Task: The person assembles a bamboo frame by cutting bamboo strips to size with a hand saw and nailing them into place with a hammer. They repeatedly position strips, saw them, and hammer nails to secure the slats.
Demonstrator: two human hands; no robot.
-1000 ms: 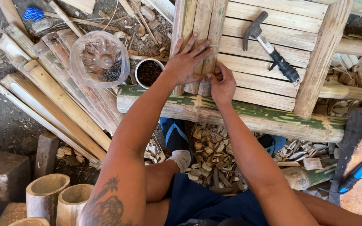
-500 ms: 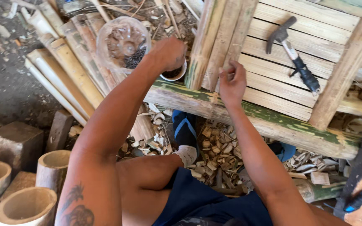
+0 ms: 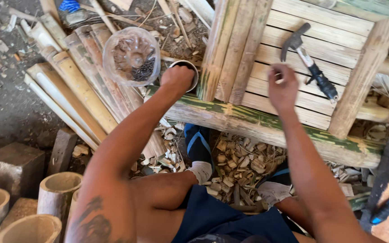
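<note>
While left hand [image 3: 176, 78] dips into the tin [image 3: 190, 67] — right hand [image 3: 282, 87] hovers half-curled.

A hammer [image 3: 309, 63] lies on the slatted panel [image 3: 293, 27] at upper right. Three bamboo strips [image 3: 230, 49] lean left of it, on a bamboo beam [image 3: 266, 128] crossing the middle. A small can [image 3: 193, 72] and a plastic container [image 3: 131, 56] sit further left, over bamboo poles [image 3: 75, 90]. Cut bamboo cylinders [image 3: 55, 191] stand at lower left.

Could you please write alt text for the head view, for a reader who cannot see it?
A seated person's left hand reaches into a small cup beside a clear plastic container, while the right hand hovers over a bamboo slat panel near a hammer.
</note>
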